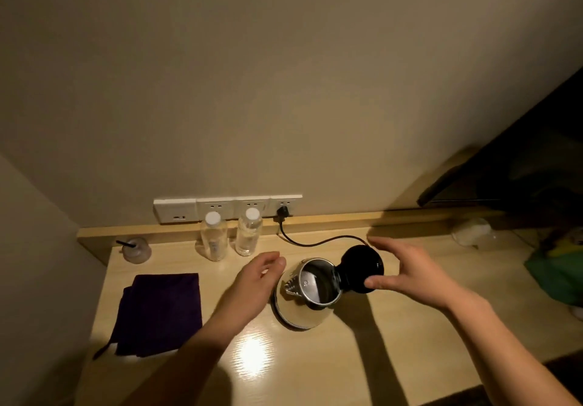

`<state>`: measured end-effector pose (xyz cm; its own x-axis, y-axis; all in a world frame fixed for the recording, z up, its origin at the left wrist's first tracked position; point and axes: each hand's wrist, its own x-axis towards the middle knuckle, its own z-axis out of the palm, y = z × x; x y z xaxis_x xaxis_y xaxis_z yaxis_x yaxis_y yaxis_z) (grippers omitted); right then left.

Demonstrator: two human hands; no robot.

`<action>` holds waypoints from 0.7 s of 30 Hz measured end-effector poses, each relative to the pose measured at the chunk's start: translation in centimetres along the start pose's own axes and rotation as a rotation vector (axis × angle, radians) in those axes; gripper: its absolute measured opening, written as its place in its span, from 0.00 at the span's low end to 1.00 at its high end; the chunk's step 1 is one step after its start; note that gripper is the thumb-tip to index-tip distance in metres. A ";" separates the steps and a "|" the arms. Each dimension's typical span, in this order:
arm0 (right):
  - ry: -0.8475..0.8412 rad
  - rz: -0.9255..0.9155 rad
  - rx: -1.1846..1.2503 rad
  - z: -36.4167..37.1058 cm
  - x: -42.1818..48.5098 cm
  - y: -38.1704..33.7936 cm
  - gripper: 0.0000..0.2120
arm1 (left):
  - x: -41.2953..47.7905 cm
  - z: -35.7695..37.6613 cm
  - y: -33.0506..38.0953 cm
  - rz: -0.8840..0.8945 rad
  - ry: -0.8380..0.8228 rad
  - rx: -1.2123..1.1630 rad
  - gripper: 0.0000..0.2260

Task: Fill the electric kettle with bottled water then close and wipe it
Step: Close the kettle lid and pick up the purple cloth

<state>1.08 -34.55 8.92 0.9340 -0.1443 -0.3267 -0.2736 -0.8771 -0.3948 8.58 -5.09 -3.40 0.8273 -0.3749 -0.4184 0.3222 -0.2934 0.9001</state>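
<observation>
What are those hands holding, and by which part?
The left hand holds nothing, open beside the kettle. The right hand spans the open lid, thumb at its rim; whether it grips cannot be told.

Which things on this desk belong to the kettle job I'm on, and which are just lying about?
In the job: electric kettle; its open black lid; power cord plugged into the wall socket; right hand touching the lid; left hand beside the kettle.
Lying about: two water bottles, untouched; purple cloth; cup with straw; clear plastic bag.

Bare left hand (252,282), right hand (407,274)
</observation>
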 end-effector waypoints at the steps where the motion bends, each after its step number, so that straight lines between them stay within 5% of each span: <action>1: -0.016 -0.002 0.031 0.3 -0.2 0.9 0.50 | 0.2 1.4 -0.1 -0.009 -0.017 0.004 0.21; 7: -0.029 -0.097 0.167 2.0 0.0 2.8 0.45 | -0.1 5.5 0.6 0.041 0.088 0.140 0.18; 14: -0.061 -0.331 0.041 4.3 1.4 -1.1 0.44 | -0.8 5.8 1.8 -0.035 0.168 0.138 0.34; 21: -0.029 -0.412 -0.149 7.7 2.8 -3.2 0.33 | -0.6 6.6 2.7 -0.087 0.288 0.254 0.18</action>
<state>2.82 -28.61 2.61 0.9507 0.2430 -0.1927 0.1591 -0.9155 -0.3695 5.91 -11.48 -1.56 0.9089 -0.0873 -0.4078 0.3026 -0.5348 0.7889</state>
